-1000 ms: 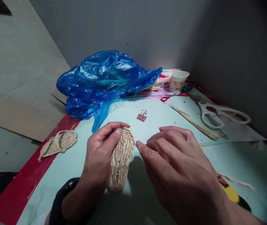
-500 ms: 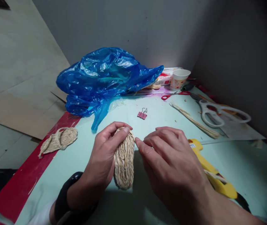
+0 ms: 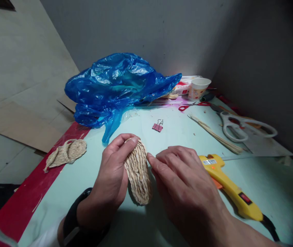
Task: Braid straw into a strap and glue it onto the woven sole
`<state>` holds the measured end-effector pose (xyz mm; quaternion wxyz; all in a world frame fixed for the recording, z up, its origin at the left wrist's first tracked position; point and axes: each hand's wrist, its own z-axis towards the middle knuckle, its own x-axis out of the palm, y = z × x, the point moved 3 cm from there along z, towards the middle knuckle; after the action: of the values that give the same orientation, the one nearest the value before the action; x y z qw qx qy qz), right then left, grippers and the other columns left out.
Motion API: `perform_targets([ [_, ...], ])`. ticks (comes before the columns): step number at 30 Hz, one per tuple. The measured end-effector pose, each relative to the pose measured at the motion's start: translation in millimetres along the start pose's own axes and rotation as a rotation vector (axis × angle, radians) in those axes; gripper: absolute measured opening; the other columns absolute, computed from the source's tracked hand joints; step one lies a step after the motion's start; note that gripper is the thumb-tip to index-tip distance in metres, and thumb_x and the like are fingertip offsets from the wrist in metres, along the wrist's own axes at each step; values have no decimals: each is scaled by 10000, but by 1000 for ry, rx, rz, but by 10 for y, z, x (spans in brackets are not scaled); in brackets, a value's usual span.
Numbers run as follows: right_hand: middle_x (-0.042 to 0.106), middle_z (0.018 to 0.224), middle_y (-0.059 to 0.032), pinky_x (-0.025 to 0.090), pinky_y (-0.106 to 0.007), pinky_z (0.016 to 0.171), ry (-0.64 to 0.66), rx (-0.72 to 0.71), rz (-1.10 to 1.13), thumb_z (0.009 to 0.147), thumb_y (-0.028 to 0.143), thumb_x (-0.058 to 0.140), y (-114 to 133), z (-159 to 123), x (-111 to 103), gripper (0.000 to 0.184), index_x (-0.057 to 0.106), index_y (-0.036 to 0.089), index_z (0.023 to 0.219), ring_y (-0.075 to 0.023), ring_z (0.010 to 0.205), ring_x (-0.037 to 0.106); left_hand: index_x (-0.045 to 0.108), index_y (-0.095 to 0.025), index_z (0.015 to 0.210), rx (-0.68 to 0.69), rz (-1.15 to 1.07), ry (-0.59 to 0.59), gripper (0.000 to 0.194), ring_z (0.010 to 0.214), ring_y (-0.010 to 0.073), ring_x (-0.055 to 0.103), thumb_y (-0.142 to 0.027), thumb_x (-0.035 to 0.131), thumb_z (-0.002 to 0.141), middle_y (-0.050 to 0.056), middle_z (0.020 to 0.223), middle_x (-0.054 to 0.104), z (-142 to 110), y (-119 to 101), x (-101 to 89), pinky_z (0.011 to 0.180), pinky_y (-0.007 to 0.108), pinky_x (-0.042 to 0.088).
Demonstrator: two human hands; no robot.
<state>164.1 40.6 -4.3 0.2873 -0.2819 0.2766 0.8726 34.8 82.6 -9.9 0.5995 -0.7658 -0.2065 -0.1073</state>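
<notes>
My left hand (image 3: 115,168) pinches the top of a small sole-shaped piece of coiled straw braid (image 3: 139,175), thumb over its upper face. The braid's rows run lengthwise, and its rounded lower end points toward me. My right hand (image 3: 184,181) is closed beside the piece's right edge, its index fingertip touching or nearly touching that edge. What the right fingers hold, if anything, is hidden behind the hand. A small straw slipper (image 3: 69,153) with a strap lies to the left, near the red strip.
A yellow glue gun (image 3: 234,192) lies right of my right hand. Beyond are a pink binder clip (image 3: 157,126), straw strands (image 3: 215,133), white-handled scissors (image 3: 235,128), red-handled scissors (image 3: 183,108), a paper cup (image 3: 199,88) and a blue plastic bag (image 3: 120,82). A wall stands behind.
The straw piece has tilted, its lower end swinging right. My right hand has shifted slightly down and left. A strand that crossed the glue gun no longer shows there.
</notes>
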Motion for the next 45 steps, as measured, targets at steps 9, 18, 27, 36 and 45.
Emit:
perform_targets([
  [9, 635, 878, -146, 537, -438, 733, -28, 18, 66, 902, 28, 510, 18, -67, 84, 227, 643, 2, 1084, -248, 838, 571, 622, -139, 700, -32, -149, -15, 112, 631, 72, 546, -88, 627, 800, -26, 679, 575, 27, 71, -17, 671, 169, 489],
  [18, 639, 983, -132, 604, -301, 703, 57, 109, 187, 956, 133, 458, 22, -100, 159, 249, 567, 73, 1171, -183, 806, 655, 572, -152, 680, -87, -304, -76, 167, 625, 83, 565, -50, 566, 813, -21, 680, 550, 40, 100, -21, 647, 185, 494],
  [27, 712, 974, -109, 580, -267, 636, 36, 334, 354, 888, 185, 570, -287, 38, -31, 258, 674, 112, 1113, -167, 747, 675, 632, -148, 1034, -83, -79, 99, 325, 762, 188, 618, -433, 523, 924, 57, 840, 652, 65, -7, -33, 735, 329, 505],
  [36, 710, 978, -118, 558, -252, 583, 218, 579, 579, 876, 324, 628, -474, 68, -71, 355, 700, 124, 1161, -186, 774, 655, 600, -172, 1079, 85, 144, 191, 310, 803, 171, 628, -236, 718, 799, 13, 802, 635, 170, -116, -116, 753, 282, 453],
  [45, 695, 1060, -118, 571, -258, 662, 181, 446, 578, 888, 274, 606, -416, 56, -73, 302, 697, 120, 1132, -181, 829, 668, 635, -155, 970, 76, 17, 232, 252, 730, 126, 597, -133, 731, 737, 14, 798, 626, 211, -115, -151, 719, 241, 455],
])
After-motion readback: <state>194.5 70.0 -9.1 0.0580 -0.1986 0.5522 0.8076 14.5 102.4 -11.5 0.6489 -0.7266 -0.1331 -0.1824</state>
